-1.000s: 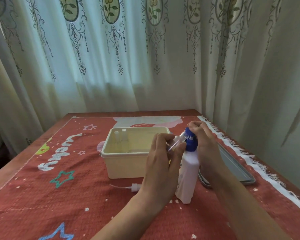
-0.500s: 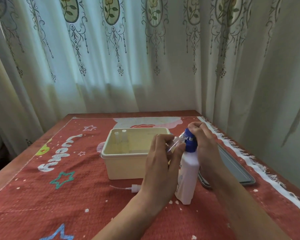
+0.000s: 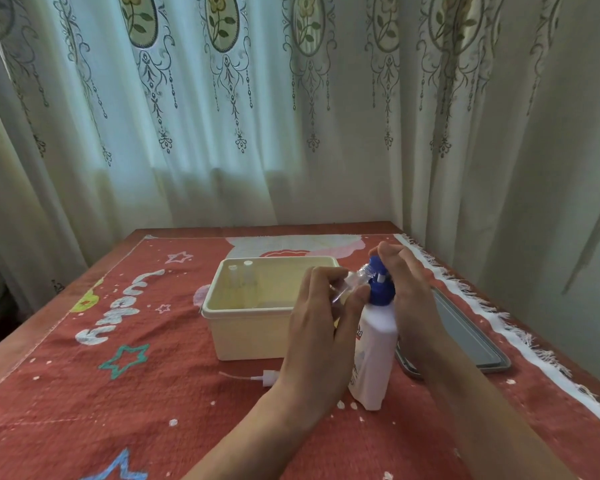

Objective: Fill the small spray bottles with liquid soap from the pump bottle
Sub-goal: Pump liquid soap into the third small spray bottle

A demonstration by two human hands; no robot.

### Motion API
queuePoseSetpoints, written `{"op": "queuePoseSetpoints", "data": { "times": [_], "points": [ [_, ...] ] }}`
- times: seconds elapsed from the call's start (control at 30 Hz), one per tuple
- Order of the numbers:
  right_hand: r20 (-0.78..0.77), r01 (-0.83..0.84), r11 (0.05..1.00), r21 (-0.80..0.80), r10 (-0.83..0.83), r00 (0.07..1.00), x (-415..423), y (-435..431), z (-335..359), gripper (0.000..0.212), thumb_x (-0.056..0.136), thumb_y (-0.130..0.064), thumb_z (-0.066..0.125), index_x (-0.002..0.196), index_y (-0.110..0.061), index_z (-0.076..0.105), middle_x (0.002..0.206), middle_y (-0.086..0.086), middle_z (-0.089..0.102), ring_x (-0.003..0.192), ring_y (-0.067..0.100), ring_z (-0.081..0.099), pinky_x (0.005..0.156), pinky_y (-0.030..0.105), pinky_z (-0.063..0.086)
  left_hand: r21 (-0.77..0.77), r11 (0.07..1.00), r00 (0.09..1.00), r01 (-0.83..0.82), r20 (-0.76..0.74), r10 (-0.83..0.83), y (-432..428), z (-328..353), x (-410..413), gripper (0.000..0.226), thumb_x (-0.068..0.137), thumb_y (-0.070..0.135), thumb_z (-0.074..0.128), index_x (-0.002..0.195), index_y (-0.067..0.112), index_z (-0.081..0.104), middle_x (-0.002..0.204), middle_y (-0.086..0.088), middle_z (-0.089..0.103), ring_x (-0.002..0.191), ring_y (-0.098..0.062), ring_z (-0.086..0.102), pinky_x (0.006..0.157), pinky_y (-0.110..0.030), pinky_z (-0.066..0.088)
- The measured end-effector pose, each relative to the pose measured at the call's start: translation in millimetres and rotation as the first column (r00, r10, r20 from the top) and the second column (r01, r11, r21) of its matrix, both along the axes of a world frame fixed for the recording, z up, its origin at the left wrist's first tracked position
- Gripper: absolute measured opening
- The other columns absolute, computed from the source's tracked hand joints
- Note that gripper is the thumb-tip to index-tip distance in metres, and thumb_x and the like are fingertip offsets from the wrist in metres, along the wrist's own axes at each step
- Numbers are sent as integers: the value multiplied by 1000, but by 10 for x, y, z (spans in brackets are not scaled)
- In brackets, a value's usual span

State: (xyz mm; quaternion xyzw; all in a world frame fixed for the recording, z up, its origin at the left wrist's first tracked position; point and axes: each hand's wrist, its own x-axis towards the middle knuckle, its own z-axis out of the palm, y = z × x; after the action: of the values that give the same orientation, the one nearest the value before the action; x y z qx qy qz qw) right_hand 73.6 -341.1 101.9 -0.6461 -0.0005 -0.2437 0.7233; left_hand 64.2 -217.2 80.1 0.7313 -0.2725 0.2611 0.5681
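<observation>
A cream plastic box [image 3: 257,323] stands open near the middle of the frame. Inside it, at its far left corner, two small spray bottles [image 3: 240,277] stand upright with white caps; the liquid level in them cannot be seen.

Just right of the box stands the white pump bottle [image 3: 374,355] with a blue pump head [image 3: 380,284]. The left hand [image 3: 321,327] is closed around a small clear bottle [image 3: 349,284], tilted so that its open mouth points at the pump's nozzle. The right hand [image 3: 409,299] is curled over the top of the pump head, with the fingers on it; how hard it presses is not visible. Both hands are in the lower right part of the frame, touching the pump bottle on either side.

A white spray cap with a thin tube [image 3: 253,378] lies on the cloth, below the box. A grey lid [image 3: 471,337] lies flat at the right, partly behind the right wrist.

The table is covered with a red cloth [image 3: 118,393] with painted stars and a white fringe. Patterned curtains [image 3: 222,116] fill the upper half.
</observation>
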Motion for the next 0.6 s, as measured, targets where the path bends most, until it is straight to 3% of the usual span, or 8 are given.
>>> {"op": "queuePoseSetpoints", "data": {
  "times": [0.07,0.17,0.27,0.33,0.43,0.6],
  "points": [
    [-12,-11,1000,0,11,1000,-16,6,11,16,99,-39,46,99,-26,55,83,-7,65,68,6,66,57,17,53,3,1000,1000,6,6,-6,4,22,-7,18,97,23,60,110,10,58,101,-1,60,86,8,55,72,-3,41],
    [18,-3,1000,15,2,1000,5,1,13,9,101,-22,47,96,-20,55,84,-1,61,64,5,63,55,17,52,17,1000,1000,-3,-1,3,-4,-4,0,17,98,22,60,110,11,57,101,-1,59,87,8,53,72,-1,40],
    [23,38,999,-19,-37,999,37,-19,-2,9,99,-18,49,93,-21,55,91,3,59,72,10,61,57,17,49,18,1000,1000,-16,-12,16,-20,-41,-1,14,99,22,60,109,13,55,99,1,57,86,8,53,72,-2,39],
    [32,38,999,-13,-37,999,46,-20,-11,7,100,-21,49,96,-21,55,94,3,60,73,8,62,60,18,51,17,1000,1000,-15,-10,15,-20,-32,-9,15,99,22,60,109,13,55,99,1,57,86,8,53,72,-2,39],
    [8,6,1000,-2,-6,1000,46,-16,-37,14,99,-39,49,103,-27,55,102,5,61,82,14,64,76,31,56,18,1000,1000,-3,-2,3,-1,6,-11,17,98,23,59,111,11,56,101,0,59,87,9,53,73,-2,40],
    [38,37,998,-42,-36,999,48,-27,-37,6,100,-26,48,99,-25,55,99,1,60,77,8,62,64,20,51,28,999,1000,-17,-8,17,-12,-16,-17,13,99,24,58,109,16,54,98,5,57,87,7,52,72,-3,39]
  ]
}}
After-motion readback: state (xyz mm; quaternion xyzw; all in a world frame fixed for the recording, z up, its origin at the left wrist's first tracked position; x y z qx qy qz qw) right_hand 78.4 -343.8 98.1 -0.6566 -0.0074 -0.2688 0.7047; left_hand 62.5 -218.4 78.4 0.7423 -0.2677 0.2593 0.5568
